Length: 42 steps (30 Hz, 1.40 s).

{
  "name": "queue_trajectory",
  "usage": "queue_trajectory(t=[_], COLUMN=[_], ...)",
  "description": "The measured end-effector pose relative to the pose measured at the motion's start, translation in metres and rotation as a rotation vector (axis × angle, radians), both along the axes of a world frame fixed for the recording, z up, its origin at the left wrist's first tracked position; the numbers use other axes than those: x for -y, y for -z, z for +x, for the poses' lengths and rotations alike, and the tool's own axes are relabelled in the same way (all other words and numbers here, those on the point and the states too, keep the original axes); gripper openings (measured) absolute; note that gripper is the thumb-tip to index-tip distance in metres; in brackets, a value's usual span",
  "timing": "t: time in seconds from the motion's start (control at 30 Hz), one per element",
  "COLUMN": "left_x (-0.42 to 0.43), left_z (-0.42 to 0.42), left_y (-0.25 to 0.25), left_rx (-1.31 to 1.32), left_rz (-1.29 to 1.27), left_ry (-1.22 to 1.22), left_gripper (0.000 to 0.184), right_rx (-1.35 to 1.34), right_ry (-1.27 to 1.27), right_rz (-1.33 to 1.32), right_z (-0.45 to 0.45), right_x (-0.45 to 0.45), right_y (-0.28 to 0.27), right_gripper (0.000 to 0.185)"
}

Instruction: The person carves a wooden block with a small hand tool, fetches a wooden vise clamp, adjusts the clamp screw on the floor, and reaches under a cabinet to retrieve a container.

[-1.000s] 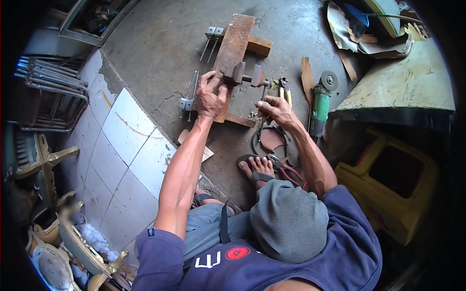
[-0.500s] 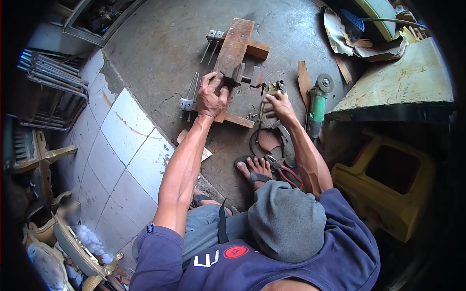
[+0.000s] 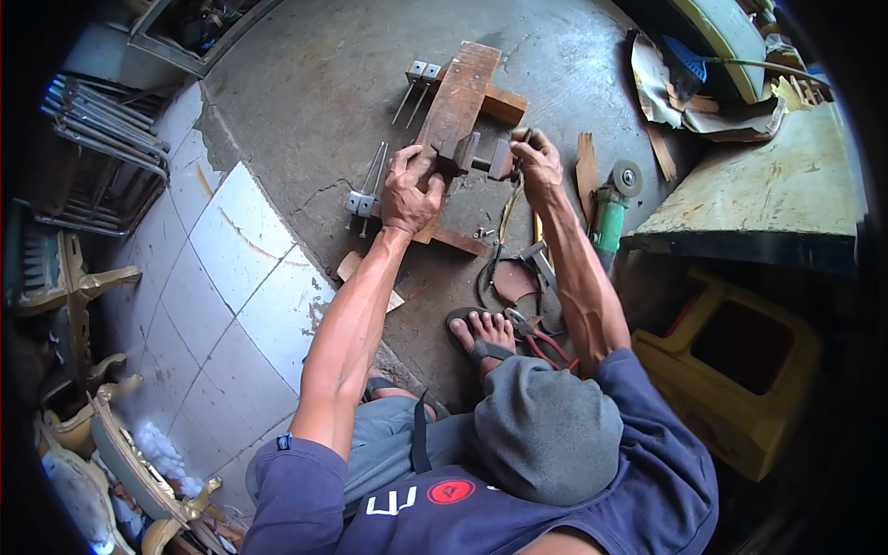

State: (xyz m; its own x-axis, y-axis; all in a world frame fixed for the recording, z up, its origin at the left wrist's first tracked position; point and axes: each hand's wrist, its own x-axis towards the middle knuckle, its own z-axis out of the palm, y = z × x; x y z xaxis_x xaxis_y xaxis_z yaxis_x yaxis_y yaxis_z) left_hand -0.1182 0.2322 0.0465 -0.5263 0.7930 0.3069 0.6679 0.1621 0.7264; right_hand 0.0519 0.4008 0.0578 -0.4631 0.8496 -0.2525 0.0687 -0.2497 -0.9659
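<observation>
A small metal bench vise is mounted on a thick wooden board, which lies across wooden crosspieces on the floor. My left hand is bent over the board just left of the vise jaws, thumb and fingers gripping its sides. What lies under the palm is hidden. At the outer end of the vise, my right hand has its fingers closed round the handle, which they mostly cover. Metal blocks with long rods lie beside the board near my left hand, and another similar pair sits further back.
A green angle grinder lies to the right, beside a wood strip. Red-handled pliers and a hammer are near my foot. White tiles border the concrete on the left. A yellow plastic piece stands at right.
My right hand has moved up and away from the floor items beside the vise to its handle. The left hand stays on the board. The whole view has shifted slightly.
</observation>
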Motion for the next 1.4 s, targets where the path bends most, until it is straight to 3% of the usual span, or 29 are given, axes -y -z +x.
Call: queue_trajectory(t=[0.03, 0.07, 0.13, 0.2, 0.23, 0.27, 0.33, 0.37, 0.4, 0.47, 0.53, 0.6, 0.67, 0.7, 0.73, 0.8, 0.87, 1.0, 1.07, 1.1, 1.13, 1.2, 1.23, 1.27, 1.33, 1.37, 1.4], left_x=[0.003, 0.002, -0.001, -0.001, -0.001, -0.004, -0.002, -0.003, 0.001, -0.001, -0.004, -0.003, -0.001, -0.001, -0.001, -0.001, -0.001, -0.001, 0.000, 0.000, 0.000, -0.002, -0.003, -0.001, -0.001, -0.001, 0.000], left_z=[0.000, 0.000, -0.002, -0.002, -0.001, -0.002, -0.001, 0.000, 0.000, -0.003, 0.000, 0.000, 0.001, 0.001, -0.001, 0.001, 0.000, 0.001, -0.001, -0.001, 0.001, 0.000, 0.000, 0.001, 0.001, 0.000, 0.002], left_y=[0.001, 0.001, 0.002, 0.001, -0.001, -0.001, 0.001, 0.001, 0.003, 0.004, 0.001, -0.001, -0.003, -0.001, -0.001, -0.002, -0.003, 0.000, -0.005, -0.004, -0.003, 0.001, 0.002, 0.003, -0.001, -0.003, -0.003], left_rx=[0.000, -0.045, -0.093, -0.075, -0.060, -0.059, -0.070, -0.054, -0.056, -0.050, -0.030, -0.010, -0.040, -0.046, -0.052, -0.061, -0.072, -0.047, -0.046, -0.053, -0.054, -0.024, -0.006, 0.009, 0.004, -0.029, -0.054], left_rz=[-0.008, -0.004, 0.015, 0.017, 0.009, 0.015, 0.013, 0.018, 0.007, 0.006, 0.020, 0.023, 0.026, 0.019, 0.023, 0.037, 0.038, 0.052, 0.046, 0.040, 0.033, 0.040, 0.028, 0.014, 0.017, 0.016, 0.013], left_ry=[0.012, 0.016, -0.008, -0.016, -0.015, -0.011, -0.017, -0.033, -0.029, 0.001, -0.010, -0.041, -0.028, -0.030, -0.033, -0.030, -0.027, -0.026, -0.034, -0.035, -0.032, -0.023, -0.028, -0.033, -0.022, -0.023, -0.025], left_gripper=[0.034, 0.035, 0.035, 0.035, 0.034, 0.034, 0.034, 0.034, 0.034, 0.034, 0.032, 0.031, 0.034, 0.034, 0.034, 0.034, 0.034, 0.033, 0.034, 0.034, 0.034, 0.035, 0.033, 0.031, 0.030, 0.032, 0.034], right_rx=[-0.253, -0.255, -0.139, 0.231, 0.291, 0.267, 0.107, -0.178, -0.326, 0.001, 0.277, 0.218, 0.340, 0.424, 0.543, 0.678, 0.798, 0.901, 0.382, 0.274, 0.154, -0.037, -0.074, -0.230, -0.246, -0.253, -0.228], right_ry=[-0.057, -0.051, -0.107, -0.077, -0.073, -0.061, -0.144, -0.099, 0.081, 0.072, -0.367, -0.472, -0.606, -0.639, -0.740, -0.779, -0.663, -0.599, -0.074, 0.037, 0.094, -0.030, -0.095, -0.134, -0.061, -0.061, 0.048], right_rz=[-0.129, -0.123, 0.377, 0.848, 0.833, 0.794, 0.371, -0.062, -0.317, -0.478, -0.498, -0.466, -0.160, -0.138, 0.086, 0.294, 0.550, 0.409, -0.282, -0.527, -0.680, -1.044, -1.080, -1.062, -1.250, -1.244, -1.031], right_z=[0.005, 0.011, 0.028, 0.047, 0.054, 0.056, 0.068, 0.071, 0.061, 0.049, 0.050, 0.053, 0.046, 0.041, 0.038, 0.030, 0.031, 0.041, 0.051, 0.056, 0.059, 0.059, 0.052, 0.046, 0.032, 0.026, 0.021], right_x=[0.003, 0.012, 0.039, 0.085, 0.107, 0.120, 0.107, 0.096, 0.095, 0.087, 0.078, 0.069, 0.055, 0.045, 0.027, 0.011, 0.016, 0.028, 0.047, 0.050, 0.053, 0.051, 0.048, 0.044, 0.024, 0.021, 0.023], right_y=[-0.005, -0.009, -0.013, -0.022, -0.014, -0.012, -0.003, 0.007, -0.021, -0.032, -0.035, -0.008, 0.008, 0.005, 0.031, 0.040, 0.030, 0.039, 0.032, 0.025, 0.032, 0.025, 0.028, 0.029, 0.034, 0.035, 0.032], right_gripper=[0.014, 0.014, 0.016, 0.016, 0.022, 0.027, 0.027, 0.027, 0.026, 0.032, 0.035, 0.033, 0.035, 0.039, 0.039, 0.038, 0.042, 0.041, 0.036, 0.031, 0.043, 0.058, 0.070, 0.063, 0.044, 0.044, 0.035])
